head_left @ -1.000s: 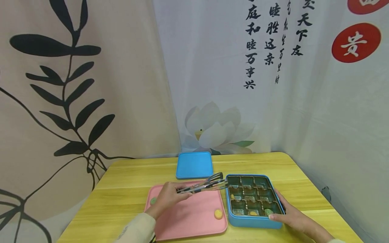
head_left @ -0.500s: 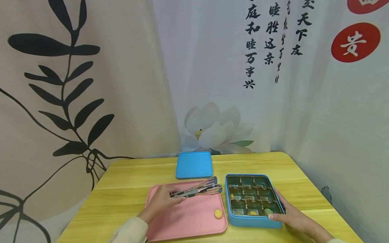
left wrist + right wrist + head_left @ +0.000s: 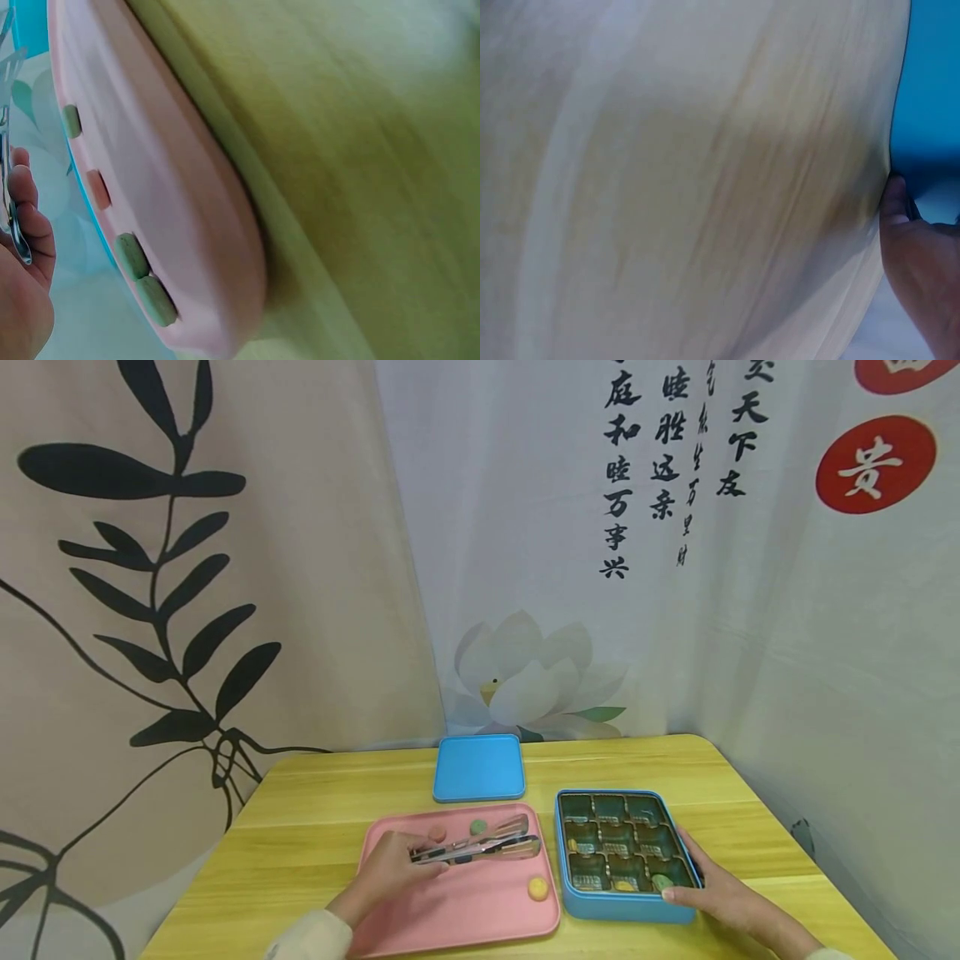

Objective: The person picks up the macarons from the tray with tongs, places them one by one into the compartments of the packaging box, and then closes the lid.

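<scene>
My left hand (image 3: 393, 870) holds metal tongs (image 3: 476, 847) by the handle end, above the pink tray (image 3: 450, 922). The tongs' two arms stand apart, and I see nothing between them. Macarons lie in the tray: a green macaron (image 3: 478, 827) and a pink macaron (image 3: 437, 833) along the far side, a yellow macaron (image 3: 538, 888) at the right. In the left wrist view a pair of green macarons (image 3: 142, 277) also lies in the tray. My right hand (image 3: 708, 893) grips the blue box (image 3: 622, 907) at its near right corner, thumb on the rim.
Inside the box is a divided insert (image 3: 617, 830); a green macaron (image 3: 662, 882) and yellow pieces (image 3: 624, 886) lie in some compartments. Behind the tray lies a blue lid (image 3: 480, 767) on the wooden table (image 3: 300, 810). A printed curtain (image 3: 345, 568) hangs close behind.
My left hand has moved left and toward me with the tongs, away from the box and over the tray. The green and pink macarons at the far side now show. The right hand stays put.
</scene>
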The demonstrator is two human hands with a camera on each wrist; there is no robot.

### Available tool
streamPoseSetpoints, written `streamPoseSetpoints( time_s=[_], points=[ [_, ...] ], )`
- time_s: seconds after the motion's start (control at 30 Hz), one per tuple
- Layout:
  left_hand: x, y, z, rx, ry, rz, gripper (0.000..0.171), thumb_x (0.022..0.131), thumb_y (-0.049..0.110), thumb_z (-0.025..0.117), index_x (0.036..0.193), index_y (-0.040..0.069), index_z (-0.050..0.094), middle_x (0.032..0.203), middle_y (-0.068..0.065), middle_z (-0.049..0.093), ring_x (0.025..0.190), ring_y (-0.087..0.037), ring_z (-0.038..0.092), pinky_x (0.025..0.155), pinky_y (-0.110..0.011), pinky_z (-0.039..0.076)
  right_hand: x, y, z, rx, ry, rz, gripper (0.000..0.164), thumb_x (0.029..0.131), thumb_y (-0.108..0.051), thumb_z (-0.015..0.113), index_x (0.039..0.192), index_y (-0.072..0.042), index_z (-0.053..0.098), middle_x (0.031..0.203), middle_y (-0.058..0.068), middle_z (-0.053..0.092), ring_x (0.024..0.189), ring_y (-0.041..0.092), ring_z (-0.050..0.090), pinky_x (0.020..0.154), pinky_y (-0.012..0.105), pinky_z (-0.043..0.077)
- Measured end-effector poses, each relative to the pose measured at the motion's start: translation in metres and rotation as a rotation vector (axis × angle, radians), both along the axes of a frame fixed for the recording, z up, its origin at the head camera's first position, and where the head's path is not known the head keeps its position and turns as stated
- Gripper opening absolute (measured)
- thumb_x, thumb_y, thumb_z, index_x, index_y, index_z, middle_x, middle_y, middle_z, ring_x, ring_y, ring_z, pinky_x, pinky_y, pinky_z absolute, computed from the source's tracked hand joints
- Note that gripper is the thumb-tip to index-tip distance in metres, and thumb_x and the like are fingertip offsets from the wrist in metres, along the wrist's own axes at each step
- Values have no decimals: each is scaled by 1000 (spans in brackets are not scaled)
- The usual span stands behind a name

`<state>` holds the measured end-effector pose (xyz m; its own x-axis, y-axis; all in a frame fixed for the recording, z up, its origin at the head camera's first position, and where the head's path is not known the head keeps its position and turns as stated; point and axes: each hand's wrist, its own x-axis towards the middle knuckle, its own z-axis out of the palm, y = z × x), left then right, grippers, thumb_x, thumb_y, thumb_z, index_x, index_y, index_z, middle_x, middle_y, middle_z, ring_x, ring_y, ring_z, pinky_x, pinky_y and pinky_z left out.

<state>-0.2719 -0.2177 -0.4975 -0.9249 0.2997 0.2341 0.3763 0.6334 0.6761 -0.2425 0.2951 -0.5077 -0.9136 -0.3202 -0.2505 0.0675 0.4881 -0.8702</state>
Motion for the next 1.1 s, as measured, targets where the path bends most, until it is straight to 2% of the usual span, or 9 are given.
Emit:
streamPoseSetpoints(
  time_s=[0.07, 0.13, 0.23, 0.43, 0.53, 0.67, 0.87, 1.1],
  points=[
    [1, -2, -1, -16, -9, 7, 31, 76, 37, 85, 93, 12, 79, 81, 7, 72, 62, -4, 54, 56, -23, 47, 0, 0, 0, 5, -3, -2, 104, 96, -32, 65, 156, -10, -17, 157, 32, -15, 139, 60, -7, 102, 77, 11],
    [3, -3, 0, -27, -24, 5, 30, 77, 37, 85, 94, 13, 79, 75, 13, 68, 61, -4, 53, 56, -23, 47, -1, 0, 0, 17, -3, -2, 103, 97, -32, 64, 156, -9, -17, 157, 33, -15, 139, 60, -7, 102, 77, 12],
    [7, -3, 0, -39, -32, -9, 31, 77, 39, 84, 93, 13, 78, 74, 15, 67, 62, -4, 53, 57, -23, 47, -1, 0, 0, 24, -3, -2, 103, 97, -32, 64, 156, -9, -16, 157, 34, -14, 138, 61, -7, 101, 77, 12],
    [13, -4, -3, -51, 1, -21, 26, 76, 40, 84, 88, 18, 78, 67, 17, 63, 56, -1, 46, 51, -22, 42, -2, 1, 1, 18, -5, 4, 103, 97, -32, 64, 156, -9, -16, 156, 34, -15, 138, 61, -8, 101, 78, 12],
    [15, -4, -5, -88, 10, -11, 24, 75, 42, 84, 88, 23, 79, 68, 20, 61, 61, -1, 46, 56, -22, 40, -2, 1, 0, 18, -4, 2, 103, 97, -33, 64, 156, -9, -16, 157, 34, -14, 138, 61, -7, 101, 77, 13],
    [20, -3, -6, -110, -5, -18, 22, 75, 45, 83, 87, 27, 78, 70, 20, 59, 69, -6, 44, 62, -26, 37, -2, 1, -1, 12, -1, -1, 103, 97, -33, 64, 156, -9, -17, 157, 33, -13, 139, 60, -6, 102, 77, 14],
    [27, -2, -7, -110, -43, -22, 21, 75, 50, 82, 82, 31, 76, 67, 16, 56, 72, -10, 43, 64, -28, 35, -1, 1, -1, -2, 3, 0, 104, 96, -32, 65, 156, -10, -17, 157, 33, -14, 139, 60, -5, 102, 77, 14],
    [30, -1, -8, -59, -88, -72, 20, 77, 44, 82, 83, 26, 76, 63, 14, 60, 60, -5, 46, 53, -22, 40, -1, 1, -1, 0, -4, -2, 103, 96, -32, 64, 156, -10, -17, 157, 33, -15, 138, 61, -6, 101, 77, 14]
  ],
)
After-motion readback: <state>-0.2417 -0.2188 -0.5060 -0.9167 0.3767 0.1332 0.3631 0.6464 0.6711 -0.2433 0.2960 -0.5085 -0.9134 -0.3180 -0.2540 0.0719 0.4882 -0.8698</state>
